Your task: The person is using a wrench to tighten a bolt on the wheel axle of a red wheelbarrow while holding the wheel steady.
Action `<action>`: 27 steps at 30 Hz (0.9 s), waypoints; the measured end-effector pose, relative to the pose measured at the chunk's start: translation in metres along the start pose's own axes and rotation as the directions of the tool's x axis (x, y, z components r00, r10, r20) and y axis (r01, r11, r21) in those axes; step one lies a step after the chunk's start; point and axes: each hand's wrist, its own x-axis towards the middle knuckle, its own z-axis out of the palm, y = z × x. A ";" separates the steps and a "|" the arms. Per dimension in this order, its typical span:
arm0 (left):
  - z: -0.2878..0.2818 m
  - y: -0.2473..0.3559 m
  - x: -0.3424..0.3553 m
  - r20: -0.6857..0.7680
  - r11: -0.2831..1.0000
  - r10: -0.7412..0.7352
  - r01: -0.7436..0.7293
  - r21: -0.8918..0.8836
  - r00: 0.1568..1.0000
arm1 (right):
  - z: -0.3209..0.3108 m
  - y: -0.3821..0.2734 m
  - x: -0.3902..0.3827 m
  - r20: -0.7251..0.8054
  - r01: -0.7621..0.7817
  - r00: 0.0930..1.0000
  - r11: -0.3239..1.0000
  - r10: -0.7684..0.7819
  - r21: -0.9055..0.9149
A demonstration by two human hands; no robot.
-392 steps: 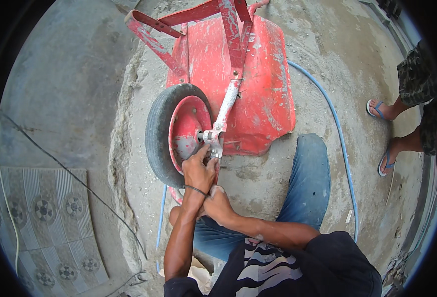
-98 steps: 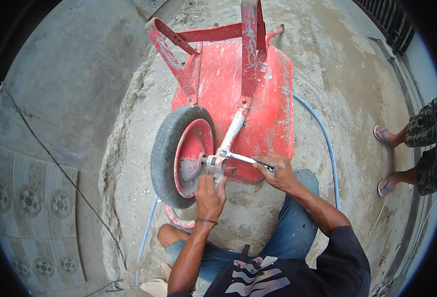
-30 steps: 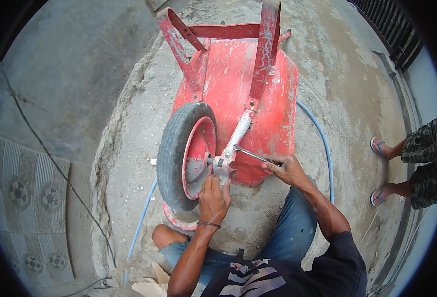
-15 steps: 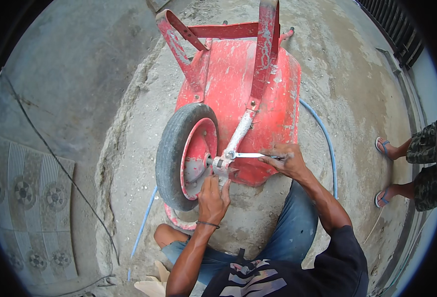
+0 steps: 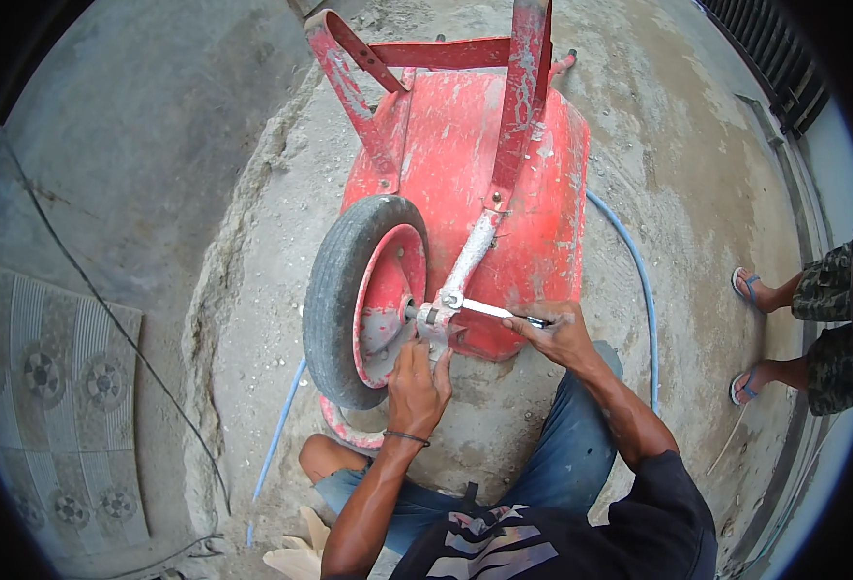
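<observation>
An upturned red wheelbarrow [image 5: 450,126] with worn, chipped paint lies in front of me. Its black-tyred wheel [image 5: 325,300] sits at the left, on an axle that runs into an axle bracket [image 5: 433,316] at the end of a whitish frame tube [image 5: 473,253]. My right hand [image 5: 560,336] is closed round the handle of a wrench [image 5: 487,309], whose head sits on a bolt at the tube's end. Just below, my left hand [image 5: 417,391] has its bent fingers closed against the underside of the axle bracket; its fingertips are partly hidden.
A blue hose [image 5: 641,275] runs along the ground under the wheelbarrow. At the right stand the sandalled feet [image 5: 755,290] of another person. A dark cable [image 5: 117,309] crosses patterned tiles [image 5: 59,387] on the left. Dry leaves [image 5: 298,551] lie near my left forearm.
The wrench handle has swung a little toward me about the bolt, with my right hand moving down along with it. My left hand stays at the bracket.
</observation>
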 end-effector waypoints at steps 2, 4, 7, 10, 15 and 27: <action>0.002 0.000 0.001 0.002 1.000 -0.003 0.003 -0.006 1.000 | 0.000 0.000 -0.001 -0.034 0.100 0.994 0.994 -0.102 -0.045; 0.002 -0.001 0.000 0.005 1.000 -0.010 0.010 -0.006 1.000 | -0.015 -0.003 0.025 0.063 0.109 0.992 0.991 -0.105 -0.072; -0.002 0.001 0.005 0.002 1.000 -0.017 0.017 -0.001 1.000 | -0.025 0.001 0.057 0.131 0.231 0.967 0.968 -0.218 -0.093; 0.001 0.002 0.001 -0.001 1.000 -0.001 0.001 -0.004 1.000 | -0.032 0.012 0.079 0.284 0.253 0.934 0.962 -0.215 -0.103; 0.001 0.003 -0.002 0.004 1.000 -0.013 0.013 0.024 1.000 | -0.017 0.026 0.142 0.597 0.192 0.737 0.945 -0.316 0.264; 0.004 -0.003 0.000 -0.019 0.999 0.011 -0.011 0.033 1.000 | 0.074 0.026 0.222 0.284 0.405 0.851 0.896 -0.442 0.182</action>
